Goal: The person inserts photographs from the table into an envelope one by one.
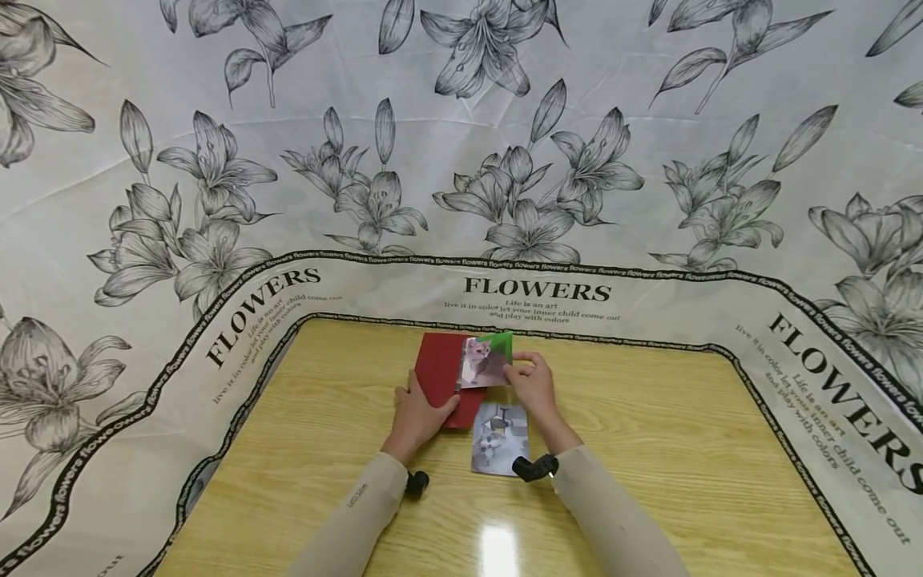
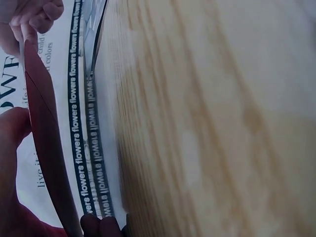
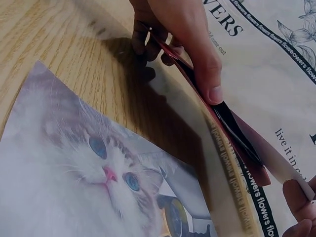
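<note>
My left hand (image 1: 418, 413) grips the lower left part of a red photo album (image 1: 436, 369), thumb on its front and fingers at its edge. The album is tilted up from the table, and the left wrist view shows its red cover (image 2: 49, 143) nearly edge-on. At its right side, my right hand (image 1: 535, 393) pinches a photo of a kitten (image 1: 479, 365) by the right edge. The photo overlaps the album, and a green strip (image 1: 506, 344) shows behind its upper right corner. Below, a blue-eyed cat photo (image 3: 98, 163) lies on the table.
The wooden table (image 1: 649, 449) carries a bright glare spot near its front. White cloth (image 1: 534, 208) printed with black flowers and lettering rises behind the table and along both sides. A black wrist camera (image 1: 535, 467) overlaps the lower corner of the cat photo.
</note>
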`<state>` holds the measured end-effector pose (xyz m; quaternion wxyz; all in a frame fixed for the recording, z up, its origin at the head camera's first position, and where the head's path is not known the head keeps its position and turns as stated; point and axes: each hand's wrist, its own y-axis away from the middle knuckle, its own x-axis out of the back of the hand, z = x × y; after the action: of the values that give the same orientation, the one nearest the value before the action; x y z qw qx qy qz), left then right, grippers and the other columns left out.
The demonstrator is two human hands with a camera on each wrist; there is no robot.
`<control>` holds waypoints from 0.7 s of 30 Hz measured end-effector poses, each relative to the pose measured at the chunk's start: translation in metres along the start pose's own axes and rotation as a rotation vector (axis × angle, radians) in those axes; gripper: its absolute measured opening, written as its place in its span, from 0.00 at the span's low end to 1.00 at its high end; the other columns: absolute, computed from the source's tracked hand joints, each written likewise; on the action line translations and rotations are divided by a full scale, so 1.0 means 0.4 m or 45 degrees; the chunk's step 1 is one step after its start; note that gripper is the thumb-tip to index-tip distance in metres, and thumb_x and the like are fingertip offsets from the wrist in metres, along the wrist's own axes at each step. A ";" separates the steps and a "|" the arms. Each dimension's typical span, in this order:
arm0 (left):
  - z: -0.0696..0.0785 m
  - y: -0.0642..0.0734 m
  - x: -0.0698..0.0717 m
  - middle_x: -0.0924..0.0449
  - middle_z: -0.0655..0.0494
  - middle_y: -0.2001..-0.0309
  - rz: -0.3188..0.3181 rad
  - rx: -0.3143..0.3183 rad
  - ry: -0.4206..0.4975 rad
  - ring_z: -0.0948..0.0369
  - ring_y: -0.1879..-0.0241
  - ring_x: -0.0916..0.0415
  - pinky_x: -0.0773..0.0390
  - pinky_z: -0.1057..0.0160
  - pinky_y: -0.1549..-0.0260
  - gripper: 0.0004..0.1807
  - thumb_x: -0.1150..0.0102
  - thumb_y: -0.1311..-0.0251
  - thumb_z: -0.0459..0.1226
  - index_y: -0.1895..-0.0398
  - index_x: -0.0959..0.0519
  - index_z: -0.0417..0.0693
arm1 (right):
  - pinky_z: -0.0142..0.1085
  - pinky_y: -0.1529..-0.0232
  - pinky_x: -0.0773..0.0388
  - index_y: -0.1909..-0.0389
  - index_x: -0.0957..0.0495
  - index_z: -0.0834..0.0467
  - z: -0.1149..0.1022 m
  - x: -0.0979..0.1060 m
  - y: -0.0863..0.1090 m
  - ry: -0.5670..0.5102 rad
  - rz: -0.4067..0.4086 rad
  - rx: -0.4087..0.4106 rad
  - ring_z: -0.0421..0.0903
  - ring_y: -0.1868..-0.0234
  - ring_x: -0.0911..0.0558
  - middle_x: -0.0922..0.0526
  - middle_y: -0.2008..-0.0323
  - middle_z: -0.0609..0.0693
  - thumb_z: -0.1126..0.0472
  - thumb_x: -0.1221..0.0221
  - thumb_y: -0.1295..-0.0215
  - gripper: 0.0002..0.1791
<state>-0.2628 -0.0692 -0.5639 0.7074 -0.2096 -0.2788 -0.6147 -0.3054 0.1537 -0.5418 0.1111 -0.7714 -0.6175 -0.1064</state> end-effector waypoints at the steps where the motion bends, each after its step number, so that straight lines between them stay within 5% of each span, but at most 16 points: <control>1: -0.001 0.000 0.000 0.39 0.24 0.32 0.002 -0.006 -0.001 0.35 0.41 0.24 0.22 0.39 0.40 0.65 0.27 0.38 0.61 0.13 0.54 0.35 | 0.31 0.71 0.30 0.41 0.22 0.65 0.000 -0.003 0.000 -0.004 -0.006 -0.002 0.43 0.71 0.19 0.09 0.61 0.63 0.65 0.33 0.28 0.18; 11: -0.008 -0.006 -0.005 0.38 0.24 0.34 0.011 -0.031 -0.026 0.36 0.41 0.24 0.21 0.40 0.41 0.65 0.28 0.37 0.61 0.14 0.54 0.34 | 0.32 0.74 0.28 0.40 0.23 0.65 -0.003 -0.032 0.001 -0.057 -0.053 -0.035 0.67 0.58 0.15 0.09 0.63 0.61 0.64 0.34 0.26 0.18; 21: -0.005 0.000 -0.003 0.37 0.24 0.35 0.021 -0.037 -0.028 0.36 0.42 0.24 0.21 0.40 0.41 0.65 0.27 0.38 0.60 0.14 0.53 0.33 | 0.31 0.75 0.30 0.41 0.20 0.65 -0.005 -0.045 0.003 -0.028 -0.069 -0.044 0.51 0.71 0.17 0.10 0.66 0.59 0.63 0.33 0.26 0.17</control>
<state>-0.2627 -0.0696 -0.5660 0.7062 -0.2290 -0.2758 -0.6105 -0.3081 0.1361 -0.5454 0.0881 -0.7572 -0.6375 -0.1116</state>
